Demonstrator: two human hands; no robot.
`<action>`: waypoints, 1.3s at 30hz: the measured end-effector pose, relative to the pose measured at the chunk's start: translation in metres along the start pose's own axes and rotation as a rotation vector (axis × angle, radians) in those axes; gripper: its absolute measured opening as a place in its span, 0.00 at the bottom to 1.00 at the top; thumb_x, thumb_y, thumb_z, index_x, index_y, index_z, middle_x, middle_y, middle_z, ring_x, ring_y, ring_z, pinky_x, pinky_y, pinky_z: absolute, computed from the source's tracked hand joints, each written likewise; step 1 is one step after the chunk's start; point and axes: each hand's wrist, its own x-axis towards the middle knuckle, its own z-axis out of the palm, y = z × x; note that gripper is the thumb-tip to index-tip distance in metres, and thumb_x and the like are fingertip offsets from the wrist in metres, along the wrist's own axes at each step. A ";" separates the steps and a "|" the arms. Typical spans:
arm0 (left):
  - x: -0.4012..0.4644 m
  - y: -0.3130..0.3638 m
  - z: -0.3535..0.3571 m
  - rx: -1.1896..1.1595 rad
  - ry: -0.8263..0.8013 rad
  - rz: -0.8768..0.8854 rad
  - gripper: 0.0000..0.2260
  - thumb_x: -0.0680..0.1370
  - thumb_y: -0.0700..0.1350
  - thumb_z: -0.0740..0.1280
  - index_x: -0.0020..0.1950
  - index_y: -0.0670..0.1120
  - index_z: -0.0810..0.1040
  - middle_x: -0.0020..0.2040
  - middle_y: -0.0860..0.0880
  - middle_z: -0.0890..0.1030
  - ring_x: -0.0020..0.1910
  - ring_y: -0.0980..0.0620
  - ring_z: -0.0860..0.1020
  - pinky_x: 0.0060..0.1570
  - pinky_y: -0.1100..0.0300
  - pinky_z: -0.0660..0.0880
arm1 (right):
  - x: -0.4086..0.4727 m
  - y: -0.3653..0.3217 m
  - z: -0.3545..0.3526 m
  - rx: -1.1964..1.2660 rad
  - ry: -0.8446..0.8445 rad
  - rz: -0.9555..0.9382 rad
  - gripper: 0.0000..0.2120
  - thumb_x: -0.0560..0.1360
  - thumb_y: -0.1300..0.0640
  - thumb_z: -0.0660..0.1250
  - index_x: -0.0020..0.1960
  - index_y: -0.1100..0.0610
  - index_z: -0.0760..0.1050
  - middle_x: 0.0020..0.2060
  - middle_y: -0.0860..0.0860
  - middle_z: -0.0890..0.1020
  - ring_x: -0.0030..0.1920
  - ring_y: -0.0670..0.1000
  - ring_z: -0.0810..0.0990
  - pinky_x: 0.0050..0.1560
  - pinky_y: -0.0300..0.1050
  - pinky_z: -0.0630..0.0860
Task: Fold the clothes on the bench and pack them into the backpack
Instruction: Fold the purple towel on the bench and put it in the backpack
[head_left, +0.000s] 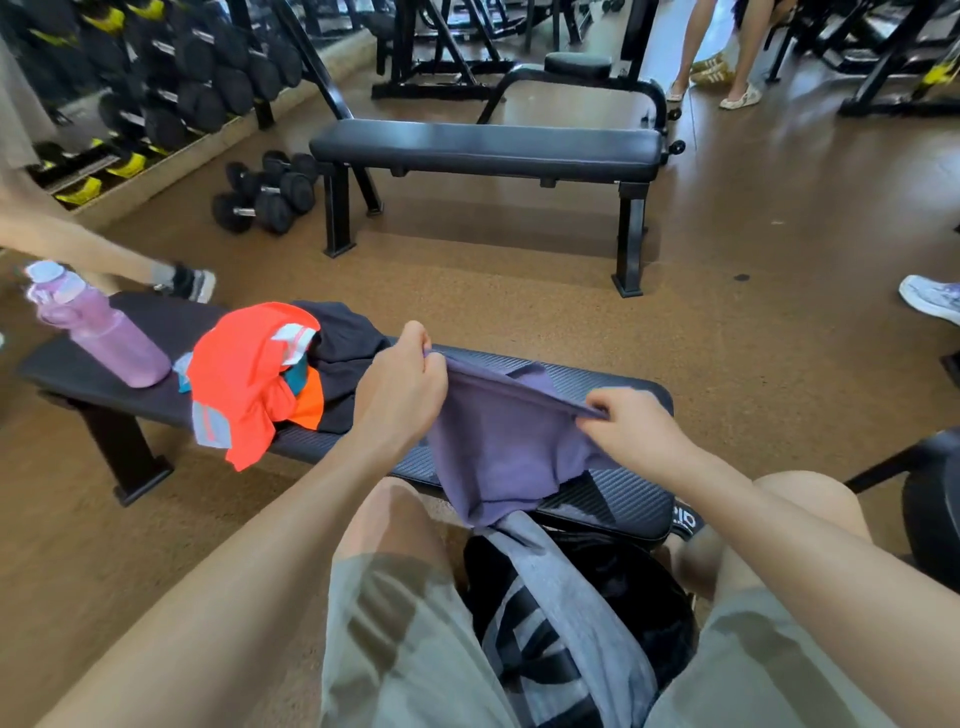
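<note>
Pink bottle (104, 332) stood at worktop's (613, 387) left end. Beside it, orange garment (239, 374) heaped over black garment (343, 358), orange hem hanging off the near edge. Left hand (402, 387) and right hand (631, 428) each pinched the top edge of a purple garment (498, 447), stretched between them above the worktop. Backpack (576, 613) sat open between the knees, below.

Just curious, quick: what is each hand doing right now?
Left hand: closed, pinching the top edge of the purple garment.
Right hand: closed, gripping the same edge farther along.
</note>
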 end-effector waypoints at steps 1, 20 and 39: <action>-0.002 0.000 0.000 0.072 -0.029 0.029 0.04 0.77 0.42 0.57 0.44 0.44 0.63 0.36 0.46 0.72 0.39 0.39 0.72 0.36 0.49 0.63 | 0.004 -0.003 -0.003 0.107 0.039 0.086 0.14 0.75 0.57 0.64 0.32 0.56 0.67 0.29 0.57 0.74 0.34 0.57 0.72 0.34 0.50 0.64; -0.015 0.019 0.015 -0.005 -0.082 0.194 0.02 0.81 0.43 0.57 0.49 0.47 0.65 0.38 0.46 0.76 0.39 0.41 0.74 0.39 0.46 0.72 | 0.011 -0.055 -0.022 -0.131 0.104 -0.117 0.04 0.73 0.53 0.67 0.41 0.51 0.73 0.37 0.50 0.80 0.41 0.58 0.78 0.36 0.48 0.69; -0.036 0.040 0.035 0.002 -0.343 0.139 0.11 0.84 0.49 0.57 0.43 0.48 0.63 0.36 0.46 0.74 0.36 0.44 0.73 0.34 0.50 0.65 | 0.024 -0.089 -0.024 0.383 0.027 0.219 0.08 0.77 0.62 0.58 0.53 0.59 0.74 0.41 0.55 0.78 0.36 0.52 0.77 0.30 0.43 0.74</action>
